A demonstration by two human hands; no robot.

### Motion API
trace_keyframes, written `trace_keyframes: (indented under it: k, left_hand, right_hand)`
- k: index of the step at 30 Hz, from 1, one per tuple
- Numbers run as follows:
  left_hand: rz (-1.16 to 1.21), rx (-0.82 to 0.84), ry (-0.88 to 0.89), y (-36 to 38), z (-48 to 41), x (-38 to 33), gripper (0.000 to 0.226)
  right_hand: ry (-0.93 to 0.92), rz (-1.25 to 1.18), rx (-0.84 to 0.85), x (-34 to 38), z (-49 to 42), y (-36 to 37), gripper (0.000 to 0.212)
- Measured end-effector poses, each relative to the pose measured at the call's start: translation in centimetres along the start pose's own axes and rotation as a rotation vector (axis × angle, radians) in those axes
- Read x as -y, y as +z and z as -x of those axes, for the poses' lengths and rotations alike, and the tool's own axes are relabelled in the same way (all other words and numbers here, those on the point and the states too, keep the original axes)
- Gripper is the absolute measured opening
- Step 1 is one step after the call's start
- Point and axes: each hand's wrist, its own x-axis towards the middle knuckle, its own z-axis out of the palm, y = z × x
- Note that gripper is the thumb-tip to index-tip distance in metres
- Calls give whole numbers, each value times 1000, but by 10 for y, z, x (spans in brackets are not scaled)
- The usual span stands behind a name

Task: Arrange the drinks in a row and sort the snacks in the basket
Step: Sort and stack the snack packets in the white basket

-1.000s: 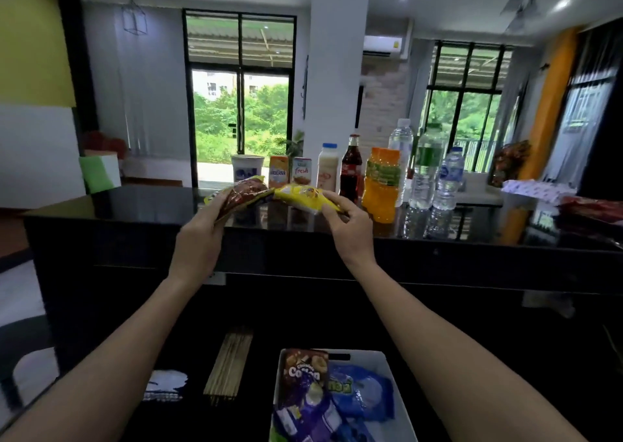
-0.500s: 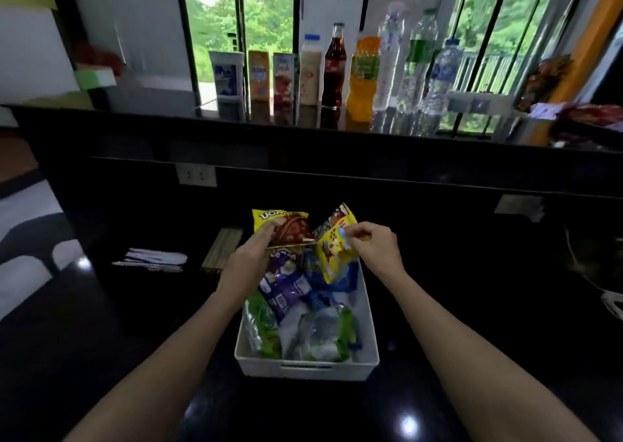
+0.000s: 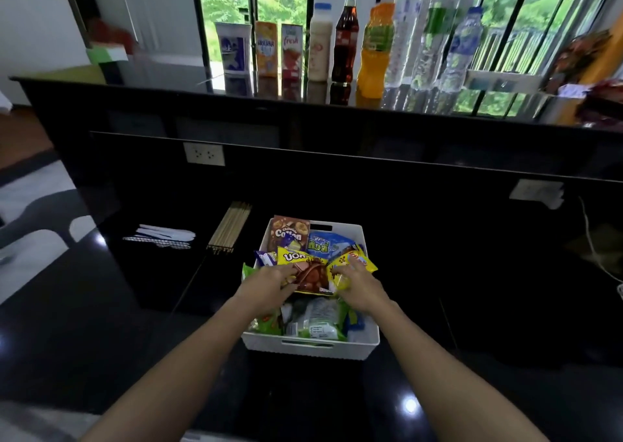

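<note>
We have moved brown pkt (image 3: 308, 273) and yellow pkt (image 3: 358, 262) down from drinks row (image 3: 344, 43) onto the pile in basket (image 3: 310, 349), at near table (image 3: 135, 340) edge. Left hand (image 3: 269, 281) pinches brown pkt. Right hand (image 3: 359, 288) lies on yellow pkt, grip: cannot tell. Only release remains.

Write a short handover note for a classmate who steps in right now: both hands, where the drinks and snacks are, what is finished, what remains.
Left hand: holds the brown-and-yellow packet by its left edge, over the white basket.
Right hand: on the yellow packet; whether its grip is closed cannot be told.
Drinks: standing in a row on the upper counter; that part looks done.
Snacks: other packets already lie in the basket.
Left to do: set these two packets down in the basket and tidy the snacks.
</note>
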Motion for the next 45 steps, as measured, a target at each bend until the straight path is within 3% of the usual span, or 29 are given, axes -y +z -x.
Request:
trace_keyframes:
  k: [4, 10, 11, 13, 15, 16, 19, 21, 23, 25, 27, 29, 32, 36, 39, 45]
  left_hand:
    - [-222, 70, -82, 5, -2, -6, 48]
    - [-263, 85, -56, 1, -6, -20, 36]
    - [-259, 15, -24, -3, -3, -19, 36]
    - [-150, -326, 45, -5, 2, -13, 35]
    - [-8, -535, -39, -1, 9, -1, 34]
    - [51, -562, -149, 0, 14, 3, 35]
    - [288, -411, -422, 8, 24, 12, 50]
    - [431, -312, -428, 13, 29, 19, 49]
    - [454, -315, -366, 14, 33, 23, 41]
    - [399, -319, -360, 14, 35, 26, 40]
    - [256, -325, -365, 10, 34, 26, 46]
    - [148, -344, -311, 4, 32, 25, 51]
    - [76, -359, -140, -7, 21, 26, 42]
    - [22, -341, -80, -21, -4, 32, 33]
    - [16, -322, -83, -31, -26, 38, 29]
    - [-73, -253, 18, -45, -93, 65, 38]
  right_hand:
    - [4, 137, 58, 0, 3, 0, 58]
    - [44, -29, -284, -3, 18, -12, 33]
    - [38, -60, -335, -4, 22, -15, 29]
    - [0, -103, -374, -2, 27, -20, 22]
    - [-41, -114, -316, 3, 30, -21, 18]
    - [-43, -129, -242, 6, 31, -21, 18]
    - [-6, -188, 45, 16, 33, -14, 28]
    - [32, -185, 158, 22, 35, -6, 48]
    - [67, -196, 216, 26, 36, 3, 67]
    - [106, -182, 254, 29, 35, 4, 72]
    - [133, -58, 213, 33, 32, -4, 55]
    - [174, 17, 4, 36, 26, -15, 36]
    - [155, -94, -205, 41, 5, -23, 26]
    - [-30, -126, -21, 49, -26, -19, 58]
    - [-120, 85, 59, 49, -37, -12, 42]
    - [7, 73, -146, 36, -79, -20, 28]
